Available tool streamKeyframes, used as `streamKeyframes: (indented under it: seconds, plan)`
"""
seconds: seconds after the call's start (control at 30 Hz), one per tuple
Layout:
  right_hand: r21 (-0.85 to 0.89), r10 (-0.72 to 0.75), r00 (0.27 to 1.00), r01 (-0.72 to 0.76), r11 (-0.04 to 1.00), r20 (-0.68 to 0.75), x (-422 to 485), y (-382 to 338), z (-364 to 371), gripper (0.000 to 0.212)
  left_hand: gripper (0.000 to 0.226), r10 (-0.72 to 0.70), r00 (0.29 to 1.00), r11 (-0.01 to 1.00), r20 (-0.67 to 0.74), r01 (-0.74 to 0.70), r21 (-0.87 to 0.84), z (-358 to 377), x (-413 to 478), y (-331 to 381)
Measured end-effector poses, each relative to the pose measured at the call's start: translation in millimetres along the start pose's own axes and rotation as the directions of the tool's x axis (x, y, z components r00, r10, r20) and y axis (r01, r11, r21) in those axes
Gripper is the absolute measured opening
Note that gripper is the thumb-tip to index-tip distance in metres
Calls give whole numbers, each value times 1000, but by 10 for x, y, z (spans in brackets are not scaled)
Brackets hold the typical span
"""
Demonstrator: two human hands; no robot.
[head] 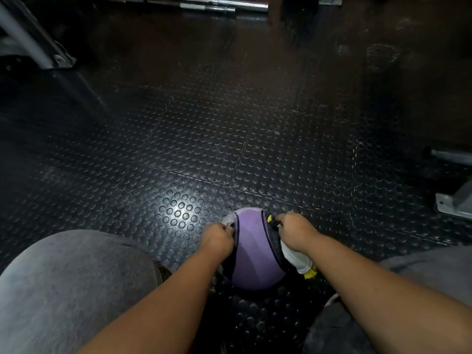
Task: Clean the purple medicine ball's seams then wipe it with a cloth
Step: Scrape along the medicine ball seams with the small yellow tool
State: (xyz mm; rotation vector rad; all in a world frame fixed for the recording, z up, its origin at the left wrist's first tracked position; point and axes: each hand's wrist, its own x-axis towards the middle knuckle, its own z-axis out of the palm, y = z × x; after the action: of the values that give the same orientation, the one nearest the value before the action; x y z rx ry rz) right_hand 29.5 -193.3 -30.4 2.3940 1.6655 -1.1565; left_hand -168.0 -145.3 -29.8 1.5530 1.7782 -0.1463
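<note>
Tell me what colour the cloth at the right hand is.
The cloth is white with a yellow edge, shown best in the head view.

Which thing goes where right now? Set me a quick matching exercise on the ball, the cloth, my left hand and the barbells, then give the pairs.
Things:
1. purple medicine ball
2. white cloth
3. left hand
4. barbells

Places:
A. at the far end of the studded floor, top of the view
B. on that floor, between the two forearms
C. held by the right hand against the ball's right side
D. gripping the ball's left side

Pairs: 1-B, 2-C, 3-D, 4-A
</note>
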Motion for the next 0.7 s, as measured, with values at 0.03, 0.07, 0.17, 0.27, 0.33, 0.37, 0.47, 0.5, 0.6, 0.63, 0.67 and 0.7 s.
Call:
streamKeyframes:
  seconds: [0.03, 0.07, 0.17, 0.27, 0.33, 0.37, 0.47, 0.5, 0.6, 0.63, 0.67, 0.7]
  plan:
    - [-37, -19, 1000, 20, 999, 16, -2, -29, -3, 34, 39, 7, 1000, 1000, 24, -8, 20, 4, -33, 24]
    - [-60, -28, 999, 30, 998, 39, -9, -50, -11, 33, 48, 10, 999, 999, 50, -12, 36, 5, -54, 38]
    - [-90, -41, 992, 52, 995, 117, -46, -83, -3, 35, 62, -9, 993, 1000, 119, 12, -23, -2, -60, -4]
    - [-26, -81, 980, 87, 996, 184, -88, -104, -33, 36, 87, -10, 983, 997, 181, 24, -74, -2, -45, -80]
    - [51, -89, 968, 79, 996, 235, -101, -86, -78, 37, 118, -12, 980, 990, 200, 39, -135, 6, -30, -148]
    - [92, -86, 962, 64, 994, 260, -104, -70, -97, 38, 130, -23, 979, 988, 201, 53, -147, 11, -25, -178]
    - [138, -55, 952, 13, 990, 301, -89, -31, -111, 33, 146, -41, 975, 988, 218, 72, -138, 33, 29, -248]
    - [126, -38, 955, 0, 992, 294, -76, -27, -106, 31, 149, -45, 973, 991, 225, 72, -115, 21, 11, -246]
    - [15, 9, 978, -12, 1000, 208, -50, -16, -125, 31, 158, -41, 976, 999, 212, 43, -1, 48, -15, -288]
    - [-22, 21, 986, -17, 1000, 167, -55, -9, -139, 33, 160, -40, 979, 999, 198, 37, 17, 55, -44, -287]
    - [-37, 29, 991, -25, 999, 129, -62, 0, -151, 37, 161, -42, 982, 999, 184, 40, 14, 80, -34, -314]
    - [-22, 34, 995, -32, 999, 94, -63, 18, -160, 40, 161, -44, 983, 999, 178, 44, 2, 77, -61, -308]
